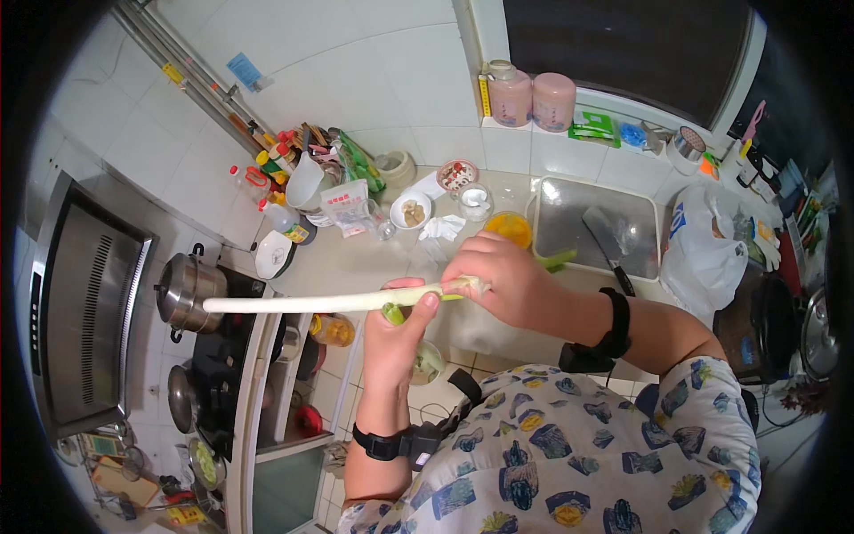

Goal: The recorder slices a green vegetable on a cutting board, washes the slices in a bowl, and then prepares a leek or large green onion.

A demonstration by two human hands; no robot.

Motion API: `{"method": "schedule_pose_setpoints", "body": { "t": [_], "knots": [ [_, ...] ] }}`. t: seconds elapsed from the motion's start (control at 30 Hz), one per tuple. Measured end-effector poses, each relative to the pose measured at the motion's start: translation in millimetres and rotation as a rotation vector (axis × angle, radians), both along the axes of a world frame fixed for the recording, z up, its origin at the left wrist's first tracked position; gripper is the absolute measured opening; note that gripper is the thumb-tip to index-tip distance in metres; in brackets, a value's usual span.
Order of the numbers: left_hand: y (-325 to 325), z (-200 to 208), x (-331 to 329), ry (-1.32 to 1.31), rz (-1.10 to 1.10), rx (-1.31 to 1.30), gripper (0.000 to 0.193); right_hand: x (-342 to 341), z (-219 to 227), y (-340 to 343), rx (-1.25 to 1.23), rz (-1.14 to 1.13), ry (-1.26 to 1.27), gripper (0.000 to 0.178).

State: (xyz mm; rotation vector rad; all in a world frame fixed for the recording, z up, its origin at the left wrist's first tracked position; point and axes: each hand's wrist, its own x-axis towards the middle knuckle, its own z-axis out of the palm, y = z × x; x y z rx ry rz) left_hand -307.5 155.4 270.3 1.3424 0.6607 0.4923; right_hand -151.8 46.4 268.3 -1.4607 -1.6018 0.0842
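Observation:
A long white scallion (pixel 311 303) lies level across both my hands, its pale end reaching left toward the stove. My left hand (pixel 398 334) is closed round its stalk, the thumb laid on top and a short cut green piece (pixel 392 313) sticking out by the thumb. At the leafy right end, my right hand (pixel 501 278) pinches a wilted, pale outer layer (pixel 474 285). Beyond the hands, a cleaver (pixel 612 254) rests at the edge of a metal-topped board (pixel 560 205), with green leaf pieces (pixel 559 259) by its near left corner.
On the counter stand a bowl of pale pieces (pixel 412 211), an orange bowl (pixel 509 229), a glass jar (pixel 474 202) and seasoning bottles (pixel 283 218). A white plastic bag (pixel 704 249) sits at right. At left are a steel pot (pixel 192 287) and a stove (pixel 233 334).

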Motion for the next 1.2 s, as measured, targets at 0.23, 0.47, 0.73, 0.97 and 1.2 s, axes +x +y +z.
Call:
{"method": "schedule_pose_setpoints", "body": {
  "t": [0.23, 0.47, 0.73, 0.97, 1.2],
  "knots": [
    [4, -3, -7, -0.018, -0.033, 0.172, 0.025, 5, 3, 10, -0.326, -0.186, 0.633, 0.019],
    [24, 1, -24, -0.011, 0.135, 0.088, 0.024, 63, 22, -15, -0.152, -0.055, 0.763, 0.030],
    [41, -2, -43, -0.084, 0.211, 0.036, 0.024, 84, 3, -42, -0.491, -0.042, 1.126, 0.029],
    [39, 5, -57, -0.045, 0.230, 0.048, 0.024, 61, 6, -26, -0.569, 0.118, 0.798, 0.027],
    [36, 6, -79, 0.037, 0.319, 0.056, 0.024, 27, 19, 3, -0.800, 0.408, 0.636, 0.040]
  ]
}}
